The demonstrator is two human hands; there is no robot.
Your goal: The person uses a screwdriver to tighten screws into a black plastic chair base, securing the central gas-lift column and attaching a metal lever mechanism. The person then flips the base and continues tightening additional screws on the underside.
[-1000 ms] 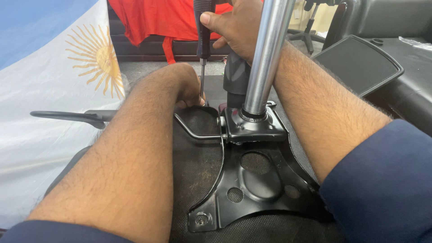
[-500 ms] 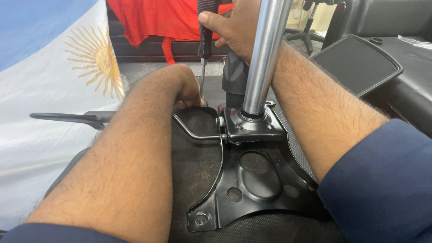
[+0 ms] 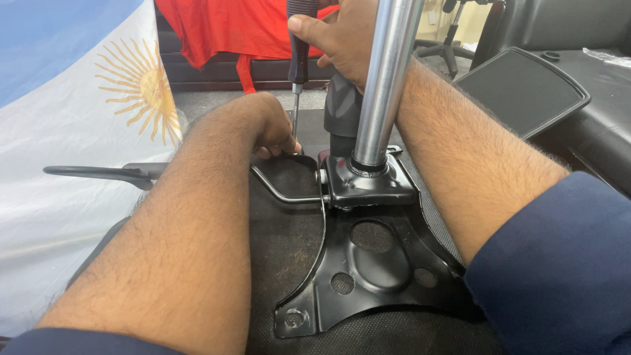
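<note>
A black metal chair mechanism plate lies on the dark underside of an overturned seat. A shiny steel gas cylinder rises from its housing. My right hand grips the dark handle of a screwdriver, held upright with its tip down at the plate's far corner. My left hand rests curled by that tip, fingers pinching at the spot. A bent metal lever rod runs beside the plate.
A black lever handle sticks out left over a blue and white flag with a yellow sun. Red cloth hangs behind. A black armrest pad and chair base lie at the right.
The screwdriver shaft has shifted very slightly; both hands stay at the same corner of the plate. Otherwise nothing has visibly moved.
</note>
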